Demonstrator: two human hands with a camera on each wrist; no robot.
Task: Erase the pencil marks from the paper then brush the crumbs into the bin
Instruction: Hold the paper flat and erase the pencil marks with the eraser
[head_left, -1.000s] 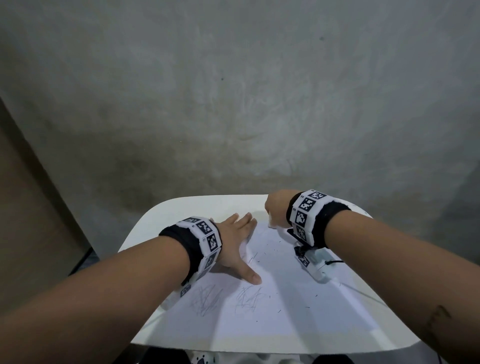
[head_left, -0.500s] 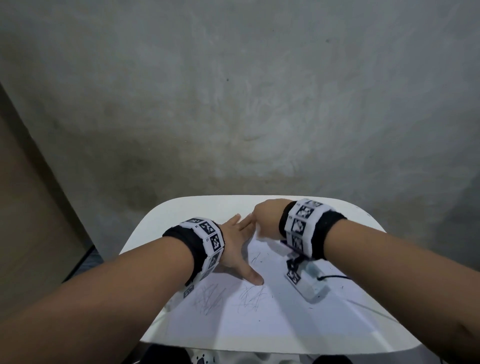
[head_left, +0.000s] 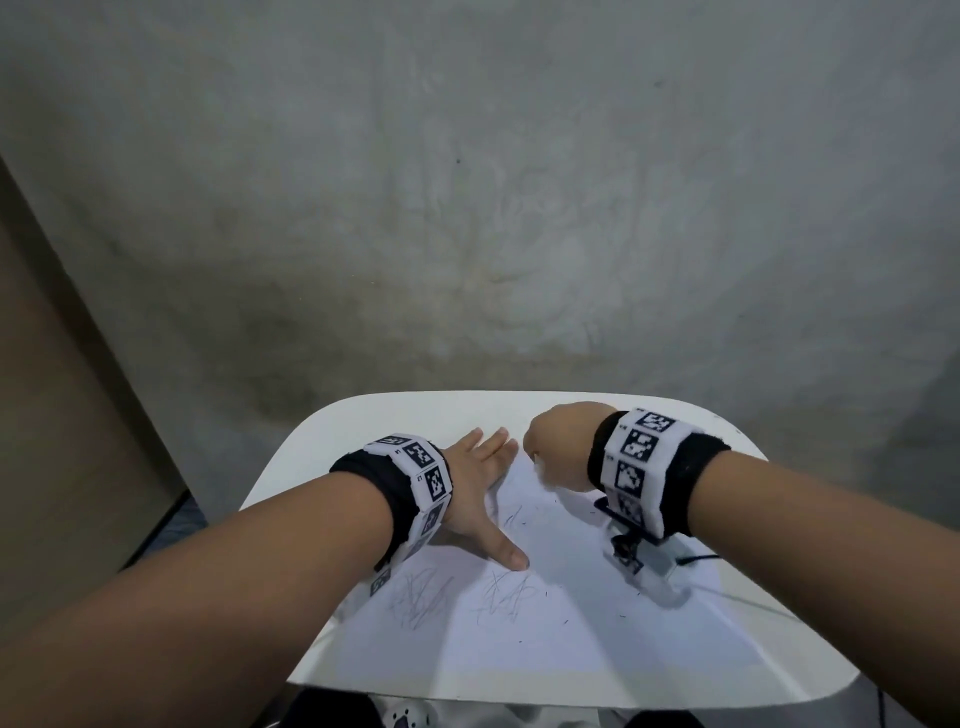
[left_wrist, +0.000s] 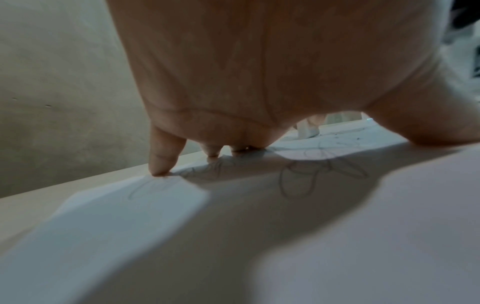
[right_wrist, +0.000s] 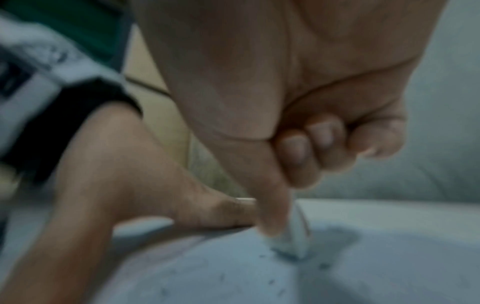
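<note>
Lying flat on the small white rounded-corner table (head_left: 363, 415), the white sheet of paper (head_left: 519, 649) reaches almost to the table's near edge, while a bare strip of tabletop is left along the far and left sides. Two grey pencil scribbles (head_left: 504, 592) are seen in the near-left part of the sheet, with a fainter stroke between the hands, and dark eraser crumbs (head_left: 561, 621) are scattered across the middle. A small white eraser (right_wrist: 293, 240) is pinched by the curled thumb and fingers of the right hand (head_left: 558, 447) and pressed onto the far part of the paper. The sheet is pinned by the left hand (head_left: 475, 493), laid flat with fingers spread and straight, fingertips (left_wrist: 158, 168) near the paper's far-left edge. The two hands are just beside each other. Open paper is left to the right and near side.
</note>
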